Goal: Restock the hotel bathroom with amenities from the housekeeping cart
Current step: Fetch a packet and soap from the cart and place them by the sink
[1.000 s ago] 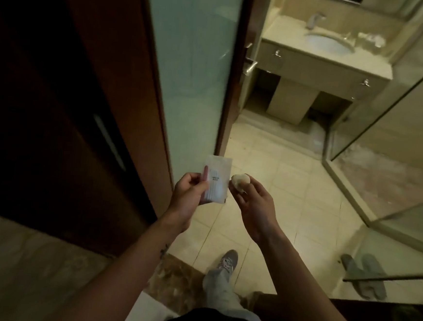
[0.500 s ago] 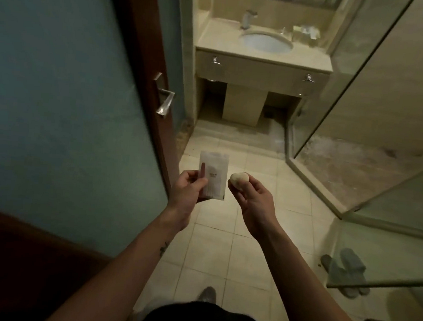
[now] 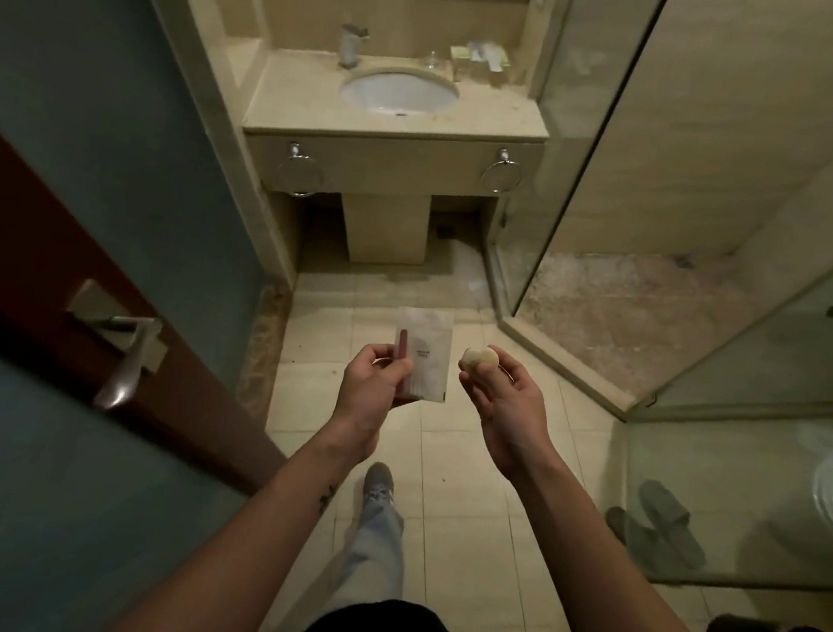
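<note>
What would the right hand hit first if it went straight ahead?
Nothing close: the right hand has open air over the floor tiles, then probably the vanity front, though depth is unclear.

I read the scene as dim and warm-toned; the brightest zone is the vanity (image 3: 395, 119). The door (image 3: 36, 435) at left sits in deep shadow. Wide-angle distortion bends the glass (image 3: 583, 129) edges. Packet (image 3: 428, 361) print is too soft to read

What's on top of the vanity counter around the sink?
A chrome faucet stands behind the basin, with a small glass and a cluster of packaged amenities at the counter's back right corner. What they are, and anything beneath them, cannot be seen.
</note>
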Demonstrator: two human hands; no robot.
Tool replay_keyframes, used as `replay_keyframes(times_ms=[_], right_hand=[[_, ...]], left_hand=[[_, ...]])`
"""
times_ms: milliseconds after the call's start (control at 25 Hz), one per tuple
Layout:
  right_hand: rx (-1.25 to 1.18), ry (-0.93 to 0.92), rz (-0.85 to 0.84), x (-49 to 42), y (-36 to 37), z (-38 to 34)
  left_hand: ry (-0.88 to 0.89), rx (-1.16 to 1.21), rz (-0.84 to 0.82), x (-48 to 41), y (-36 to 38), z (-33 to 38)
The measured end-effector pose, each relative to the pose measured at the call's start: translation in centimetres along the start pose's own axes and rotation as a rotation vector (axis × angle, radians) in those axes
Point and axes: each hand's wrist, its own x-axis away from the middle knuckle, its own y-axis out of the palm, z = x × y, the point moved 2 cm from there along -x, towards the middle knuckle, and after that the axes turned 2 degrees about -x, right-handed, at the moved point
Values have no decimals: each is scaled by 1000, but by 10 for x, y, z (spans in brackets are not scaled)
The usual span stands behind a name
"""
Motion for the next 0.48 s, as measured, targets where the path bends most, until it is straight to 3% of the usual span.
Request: replay_keyframes(times_ms=[280, 480], right_hand=[[-200, 27, 86, -165, 63, -63], [-207, 42, 78, -245, 103, -99]], left_hand=[[-7, -13, -88, -172, 51, 80], [10, -50, -119, -258, 76, 136]])
